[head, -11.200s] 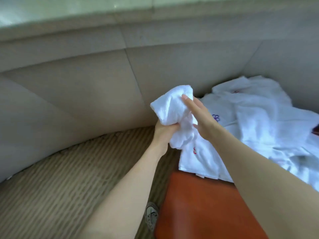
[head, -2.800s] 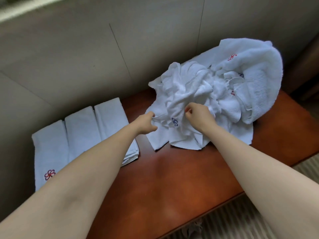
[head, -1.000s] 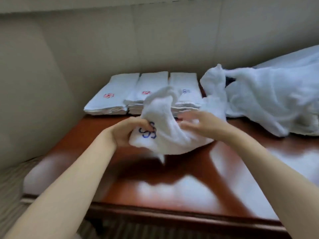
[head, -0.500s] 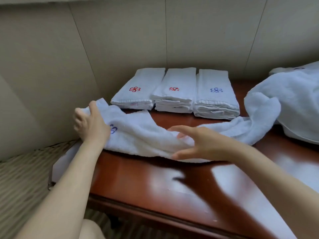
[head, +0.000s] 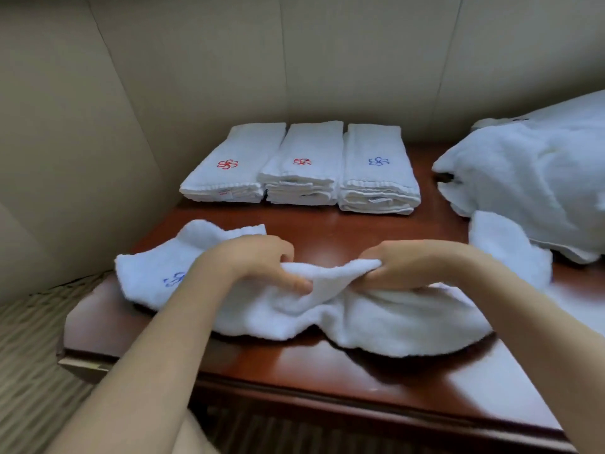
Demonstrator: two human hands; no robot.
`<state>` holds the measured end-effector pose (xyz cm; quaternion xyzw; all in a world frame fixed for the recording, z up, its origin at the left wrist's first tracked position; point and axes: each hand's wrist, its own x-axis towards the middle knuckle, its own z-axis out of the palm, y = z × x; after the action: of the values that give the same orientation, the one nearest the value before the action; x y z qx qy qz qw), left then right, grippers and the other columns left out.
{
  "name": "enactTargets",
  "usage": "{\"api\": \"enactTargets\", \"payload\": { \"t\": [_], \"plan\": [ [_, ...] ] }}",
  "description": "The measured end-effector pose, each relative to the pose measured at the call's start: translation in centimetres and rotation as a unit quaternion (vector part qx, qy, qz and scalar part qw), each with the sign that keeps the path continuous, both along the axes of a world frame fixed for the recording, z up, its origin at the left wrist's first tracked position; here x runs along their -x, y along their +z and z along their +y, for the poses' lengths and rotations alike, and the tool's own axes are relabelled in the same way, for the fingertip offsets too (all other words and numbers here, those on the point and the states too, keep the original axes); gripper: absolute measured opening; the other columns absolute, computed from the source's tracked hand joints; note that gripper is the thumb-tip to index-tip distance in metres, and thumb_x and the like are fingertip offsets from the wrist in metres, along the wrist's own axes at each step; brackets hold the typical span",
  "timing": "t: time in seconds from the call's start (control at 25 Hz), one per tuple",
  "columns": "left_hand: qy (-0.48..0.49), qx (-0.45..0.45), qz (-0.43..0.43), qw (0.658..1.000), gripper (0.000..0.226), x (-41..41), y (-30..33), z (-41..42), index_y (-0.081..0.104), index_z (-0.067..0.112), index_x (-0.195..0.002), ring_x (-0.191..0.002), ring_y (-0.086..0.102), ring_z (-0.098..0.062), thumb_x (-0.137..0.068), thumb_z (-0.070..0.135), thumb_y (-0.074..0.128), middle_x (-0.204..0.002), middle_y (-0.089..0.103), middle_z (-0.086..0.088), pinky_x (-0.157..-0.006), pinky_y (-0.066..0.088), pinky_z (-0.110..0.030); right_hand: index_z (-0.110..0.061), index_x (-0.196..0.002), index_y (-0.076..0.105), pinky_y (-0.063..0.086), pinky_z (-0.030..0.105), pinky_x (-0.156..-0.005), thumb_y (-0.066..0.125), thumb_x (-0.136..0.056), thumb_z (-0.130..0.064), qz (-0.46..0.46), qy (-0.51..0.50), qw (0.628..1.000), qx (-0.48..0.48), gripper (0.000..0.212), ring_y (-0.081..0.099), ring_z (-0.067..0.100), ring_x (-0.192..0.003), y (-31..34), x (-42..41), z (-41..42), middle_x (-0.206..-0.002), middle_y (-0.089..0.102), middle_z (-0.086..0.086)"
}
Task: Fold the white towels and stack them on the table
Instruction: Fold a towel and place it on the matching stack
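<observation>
**Mid-towel pinch before the first fold**

Both hands grip the same unfolded towel (head: 376, 322), which lies crumpled across the near part of the surface (head: 327, 365). The left hand (head: 262, 263) has its fingers curled round a raised ridge of cloth, and the right hand (head: 406, 263) pinches the same ridge just beside it, so the two grips sit close together near the towel's middle. The towel's end with the blue emblem (head: 175, 278) spreads out beyond the left hand; its other end runs out past the right hand.

The step in hand looks like straightening this towel before folding; no fold is made yet. The next move probably calls for sliding the hands apart along the edge to find the corners, then pulling the cloth flat.

Beyond the hands, against the wall, stand three folded stacks (head: 307, 168) side by side, well apart from the working towel. Beyond the right hand lies a heap of unfolded towels (head: 530, 178), with one loose flap just beside the working towel's right end.

Open room is a strip of bare surface between the hands and the stacks. The towel's near edge lies close to the surface's front edge, and its left end lies near the left edge, so a careless pull could drag cloth off.
</observation>
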<state>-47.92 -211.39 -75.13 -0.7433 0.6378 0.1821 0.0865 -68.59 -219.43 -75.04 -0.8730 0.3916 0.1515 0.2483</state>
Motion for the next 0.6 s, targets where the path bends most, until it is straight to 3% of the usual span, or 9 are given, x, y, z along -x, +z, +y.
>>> {"api": "enactTargets", "payload": {
  "t": [0.04, 0.12, 0.2, 0.28, 0.4, 0.52, 0.6],
  "plan": [
    [0.011, -0.006, -0.012, 1.000, 0.052, 0.2, 0.0, -0.2, 0.058, 0.022, -0.107, -0.096, 0.051, -0.014, -0.081, 0.068, 0.052, -0.088, 0.053, 0.009, -0.066, 0.035, -0.024, -0.035, -0.104, 0.064, 0.054, 0.029, -0.077, 0.051, -0.078, -0.057, -0.027, -0.010, 0.999, -0.045, 0.036, 0.065, 0.015, -0.087, 0.3, 0.8, 0.2, -0.100, 0.069, -0.005],
    [0.047, 0.044, -0.023, 0.998, 0.054, 0.8, -1.0, -1.0, 0.060, 0.021, -0.102, -0.102, 0.050, -0.016, -0.082, 0.069, 0.048, -0.095, 0.056, 0.006, -0.075, 0.036, -0.029, -0.033, -0.102, 0.064, 0.050, 0.027, -0.073, 0.058, -0.076, -0.061, -0.067, -0.054, 0.996, -0.026, 0.038, 0.064, 0.015, -0.084, 0.1, 2.7, -1.1, -0.096, 0.067, -0.005],
    [0.107, 0.167, -0.041, 0.979, 0.054, 0.7, -2.9, -2.5, 0.060, 0.015, -0.095, -0.100, 0.053, -0.023, -0.086, 0.066, 0.044, -0.098, 0.060, -0.002, -0.079, 0.038, -0.034, -0.032, -0.099, 0.061, 0.048, 0.033, -0.080, 0.055, -0.075, -0.070, -0.045, -0.122, 0.986, 0.101, 0.046, 0.059, 0.017, -0.092, -1.4, 4.5, -3.0, -0.098, 0.061, -0.008],
    [0.146, 0.292, 0.006, 0.945, 0.050, -0.3, -4.9, -4.2, 0.063, 0.010, -0.099, -0.104, 0.053, -0.029, -0.090, 0.056, 0.047, -0.105, 0.062, -0.012, -0.084, 0.039, -0.035, -0.025, -0.099, 0.061, 0.044, 0.036, -0.082, 0.050, -0.086, -0.060, -0.028, -0.191, 0.945, 0.263, 0.039, 0.055, 0.021, -0.100, -3.4, 5.9, -4.3, -0.100, 0.056, -0.003],
    [0.109, 0.314, 0.076, 0.940, 0.042, -2.1, -5.8, -5.1, 0.063, 0.014, -0.117, -0.117, 0.049, -0.026, -0.092, 0.045, 0.053, -0.122, 0.058, -0.011, -0.098, 0.039, -0.036, -0.017, -0.100, 0.066, 0.046, 0.040, -0.082, 0.048, -0.094, -0.039, -0.082, -0.187, 0.887, 0.413, 0.029, 0.056, 0.028, -0.096, -4.6, 6.6, -4.8, -0.096, 0.059, 0.004],
    [0.032, 0.215, 0.078, 0.973, 0.030, -3.3, -4.5, -3.8, 0.062, 0.028, -0.116, -0.116, 0.052, -0.019, -0.090, 0.042, 0.056, -0.120, 0.059, 0.006, -0.096, 0.040, -0.032, -0.028, -0.114, 0.062, 0.045, 0.037, -0.087, 0.051, -0.088, -0.055, -0.183, -0.105, 0.938, 0.277, 0.039, 0.054, 0.023, -0.106, -3.7, 4.3, -2.3, -0.110, 0.059, -0.001],
    [0.041, 0.174, 0.078, 0.981, 0.029, -3.1, -3.6, -2.9, 0.060, 0.027, -0.119, -0.113, 0.050, -0.015, -0.090, 0.028, 0.058, -0.116, 0.057, 0.009, -0.089, 0.035, -0.023, -0.033, -0.131, 0.047, 0.038, 0.038, -0.093, 0.052, -0.086, -0.059, -0.115, -0.061, 0.967, 0.220, 0.051, 0.046, 0.021, -0.118, -4.2, 1.7, -0.3, -0.123, 0.052, -0.003]
  ]
}}
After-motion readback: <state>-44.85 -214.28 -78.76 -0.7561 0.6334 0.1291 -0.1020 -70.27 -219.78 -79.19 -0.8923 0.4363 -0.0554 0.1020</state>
